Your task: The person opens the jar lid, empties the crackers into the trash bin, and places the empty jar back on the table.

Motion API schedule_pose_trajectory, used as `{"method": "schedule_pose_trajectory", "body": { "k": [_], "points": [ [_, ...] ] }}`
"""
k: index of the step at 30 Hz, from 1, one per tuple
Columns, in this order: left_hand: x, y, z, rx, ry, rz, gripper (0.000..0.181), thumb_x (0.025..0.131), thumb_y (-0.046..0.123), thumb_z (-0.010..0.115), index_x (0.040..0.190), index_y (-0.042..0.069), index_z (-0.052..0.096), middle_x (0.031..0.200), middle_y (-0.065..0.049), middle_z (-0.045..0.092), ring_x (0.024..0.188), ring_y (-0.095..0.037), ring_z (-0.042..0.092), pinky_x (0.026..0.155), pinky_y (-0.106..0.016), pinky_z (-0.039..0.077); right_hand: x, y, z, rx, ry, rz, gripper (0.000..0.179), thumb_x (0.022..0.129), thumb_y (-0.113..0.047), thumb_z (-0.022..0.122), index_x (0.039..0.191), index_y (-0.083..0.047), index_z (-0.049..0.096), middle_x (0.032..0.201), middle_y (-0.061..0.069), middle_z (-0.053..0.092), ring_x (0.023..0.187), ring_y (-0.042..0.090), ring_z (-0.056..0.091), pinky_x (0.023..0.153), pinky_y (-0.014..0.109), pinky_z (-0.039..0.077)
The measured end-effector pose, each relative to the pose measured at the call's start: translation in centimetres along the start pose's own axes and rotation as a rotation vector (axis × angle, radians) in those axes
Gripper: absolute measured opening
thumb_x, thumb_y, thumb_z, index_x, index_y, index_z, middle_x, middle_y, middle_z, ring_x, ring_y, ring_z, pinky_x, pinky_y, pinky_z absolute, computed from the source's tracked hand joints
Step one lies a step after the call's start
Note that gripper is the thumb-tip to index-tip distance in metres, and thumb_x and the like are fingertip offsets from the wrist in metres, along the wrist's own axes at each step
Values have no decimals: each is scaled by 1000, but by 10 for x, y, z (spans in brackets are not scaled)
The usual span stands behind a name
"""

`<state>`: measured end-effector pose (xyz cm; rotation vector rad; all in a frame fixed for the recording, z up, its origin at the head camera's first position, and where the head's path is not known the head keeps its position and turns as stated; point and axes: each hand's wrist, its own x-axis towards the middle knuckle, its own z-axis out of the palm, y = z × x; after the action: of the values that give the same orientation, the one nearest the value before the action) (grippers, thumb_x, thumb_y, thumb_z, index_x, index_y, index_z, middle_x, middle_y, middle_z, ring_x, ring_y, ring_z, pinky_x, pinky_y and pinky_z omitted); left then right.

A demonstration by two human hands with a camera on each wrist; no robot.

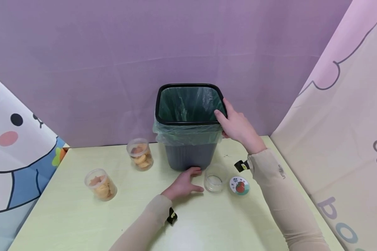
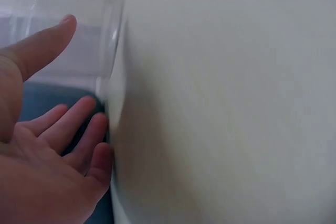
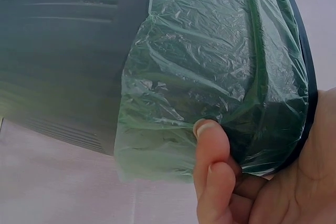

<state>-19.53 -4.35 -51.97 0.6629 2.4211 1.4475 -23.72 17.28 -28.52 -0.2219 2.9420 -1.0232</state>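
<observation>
A dark grey trash bin (image 1: 191, 155) with a black rim and a green plastic liner (image 3: 178, 77) folded over its edge stands at the back of the table. My right hand (image 1: 238, 127) grips the rim on its right side, thumb over the top and fingers against the outside. By the foot of the bin, my left hand (image 1: 183, 184) is spread with thumb and fingers apart, holding nothing; whether its fingertips touch the bin I cannot tell. Just right of it stands a clear jar (image 1: 215, 181) without a lid, also seen behind the thumb in the left wrist view.
Beside the clear jar lies a round lid (image 1: 239, 185) with a tomato picture. Two clear jars of cookies stand to the left, one farther back (image 1: 140, 155) and one nearer (image 1: 101, 185). A purple curtain (image 1: 113, 69) hangs behind the table, with printed cloths at both sides.
</observation>
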Motion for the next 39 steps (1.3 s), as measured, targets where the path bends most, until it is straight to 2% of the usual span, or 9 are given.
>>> {"method": "schedule_pose_trajectory", "body": {
  "k": [5,9,14,21,24,28,31,39],
  "points": [
    [-13,-10,-25,-87,0,-23,66,81,11,83,137,-4,50,131,-16,61,123,-35,54,104,-48,41,-1,-1,-1,-6,-1,-5,85,94,-76,27,160,-31,-2,66,9,64,58,26,61,74,42,47],
    [-28,-18,-47,-114,48,-51,59,85,11,80,136,-2,53,130,-14,63,122,-36,54,102,-52,41,-1,-2,0,-5,-5,-6,85,94,-75,28,160,-31,-2,66,9,64,58,25,61,74,41,47],
    [-51,-30,-78,-125,153,-98,59,86,12,78,137,-1,52,131,-15,61,124,-39,52,104,-54,39,-1,-2,-1,-6,-4,-6,84,95,-74,28,160,-31,-2,66,9,64,58,25,62,74,41,47],
    [-83,-45,-123,-88,360,-260,59,87,18,78,137,0,51,134,-20,56,126,-38,49,99,-50,44,0,-2,0,-3,-9,-2,83,95,-74,28,160,-32,-2,66,10,64,58,26,61,73,41,47],
    [-94,-51,-137,-84,404,-319,61,88,23,78,137,1,50,136,-21,52,128,-37,46,100,-49,43,0,-2,0,-6,-11,-1,84,95,-74,28,160,-32,-3,66,9,64,59,25,62,74,41,47],
    [-104,-54,-149,-100,444,-385,65,90,26,75,141,0,44,141,-21,47,131,-37,41,104,-50,38,0,-2,1,-8,-9,-1,84,94,-75,27,160,-32,-3,66,9,64,59,25,62,73,41,47],
    [-105,-55,-153,-130,479,-416,69,92,24,73,146,0,36,145,-21,43,134,-38,38,107,-51,36,1,-1,1,-8,-8,-1,85,94,-76,27,160,-32,-2,67,9,64,59,25,62,73,41,47],
    [-94,-67,-155,-171,570,-412,89,88,19,77,155,1,20,155,-21,31,140,-40,30,110,-52,32,1,-1,3,7,-7,1,84,94,-75,28,160,-32,-2,67,10,64,59,25,62,75,41,48]
  ]
}}
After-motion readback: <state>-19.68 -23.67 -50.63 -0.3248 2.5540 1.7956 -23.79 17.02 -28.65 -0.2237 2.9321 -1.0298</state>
